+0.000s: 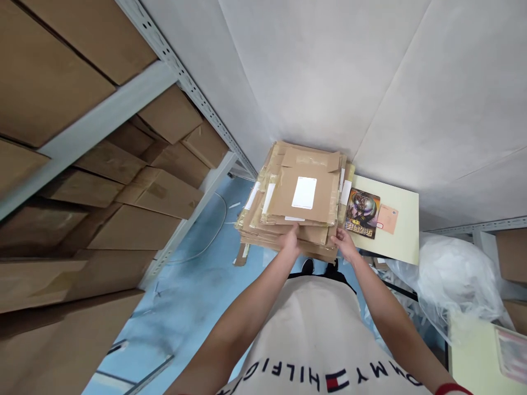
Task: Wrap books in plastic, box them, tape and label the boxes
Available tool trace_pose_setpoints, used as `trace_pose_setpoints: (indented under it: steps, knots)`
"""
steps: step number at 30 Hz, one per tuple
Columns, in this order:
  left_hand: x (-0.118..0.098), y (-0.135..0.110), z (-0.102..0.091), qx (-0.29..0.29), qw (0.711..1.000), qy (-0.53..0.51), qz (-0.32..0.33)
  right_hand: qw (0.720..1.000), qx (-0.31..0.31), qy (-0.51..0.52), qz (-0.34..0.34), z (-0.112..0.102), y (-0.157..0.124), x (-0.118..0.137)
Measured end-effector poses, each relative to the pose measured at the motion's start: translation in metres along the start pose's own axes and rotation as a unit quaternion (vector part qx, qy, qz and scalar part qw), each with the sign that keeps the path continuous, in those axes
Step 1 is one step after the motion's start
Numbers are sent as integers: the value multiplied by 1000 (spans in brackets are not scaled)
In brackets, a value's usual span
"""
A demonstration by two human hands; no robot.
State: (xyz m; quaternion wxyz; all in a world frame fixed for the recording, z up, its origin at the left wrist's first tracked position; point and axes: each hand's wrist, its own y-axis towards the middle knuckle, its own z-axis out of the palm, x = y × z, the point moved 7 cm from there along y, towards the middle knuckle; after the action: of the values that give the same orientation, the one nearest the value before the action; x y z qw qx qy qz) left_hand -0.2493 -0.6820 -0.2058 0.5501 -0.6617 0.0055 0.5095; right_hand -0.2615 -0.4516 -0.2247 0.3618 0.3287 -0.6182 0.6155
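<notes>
Head view, looking down on a squarish, uneven stack of flat brown cardboard mailers [282, 195], shiny with clear tape, beside a smooth pale-grey wall [313, 82]. Gripped at the near edge by the left hand [290, 239], with fingers partly hidden; pinched near the right corner by the right hand [345, 243]. Topped with a white rectangular label [304, 192]. Flanked on the right by a flat pale-yellow board [405, 219], bearing a dark illustrated rectangle [362, 213] and a thin pink card [388, 219].
</notes>
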Motion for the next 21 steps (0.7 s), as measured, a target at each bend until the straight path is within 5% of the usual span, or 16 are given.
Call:
trace_pose_setpoints:
  steps: [4,14,21]
  knots:
    - [-1,-7,-2,-82,995,-11,-48,1000,0,16,17,-4,-8,-3]
    - [1,-4,16,-41,997,12,-59,998,-43,40,14,-11,-14,-6]
    - [-5,9,10,-40,993,39,-108,999,-21,30,16,-10,-5,8]
